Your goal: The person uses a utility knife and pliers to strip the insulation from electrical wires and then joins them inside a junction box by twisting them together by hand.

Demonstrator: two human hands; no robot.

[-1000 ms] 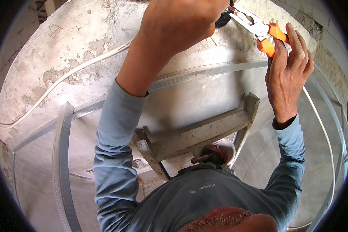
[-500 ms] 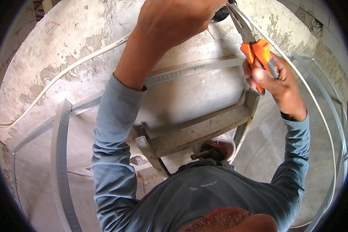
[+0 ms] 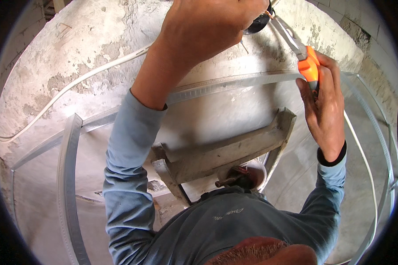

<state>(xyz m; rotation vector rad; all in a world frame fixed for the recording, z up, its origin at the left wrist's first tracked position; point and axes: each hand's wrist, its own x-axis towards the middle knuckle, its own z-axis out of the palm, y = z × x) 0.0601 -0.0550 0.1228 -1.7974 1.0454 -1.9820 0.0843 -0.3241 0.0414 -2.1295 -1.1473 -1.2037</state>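
Observation:
Long-nose pliers (image 3: 308,62) with orange and dark handles are gripped in my right hand (image 3: 327,104), at the upper right. Their jaws reach up and left to a bit of bare copper-coloured wire (image 3: 269,15) beside a black round fitting (image 3: 258,24) at the wall. At the top edge my left hand (image 3: 212,28) is closed, its fingertips against this fitting. What those fingers pinch is hidden behind the hand. A white cable (image 3: 101,66) runs along the wall and passes behind my left forearm.
Below my hands stands a grey stepladder or trestle (image 3: 225,157), with a bucket (image 3: 259,174) holding tools beneath it. Metal framing channels (image 3: 68,176) rise at the left, cross the wall (image 3: 44,57) and curve down the right side. More white cable (image 3: 362,154) hangs at the right.
My right hand has turned and shifted slightly down and right, its grip on the pliers altered. The pliers' handles look closer together. My left hand has barely moved.

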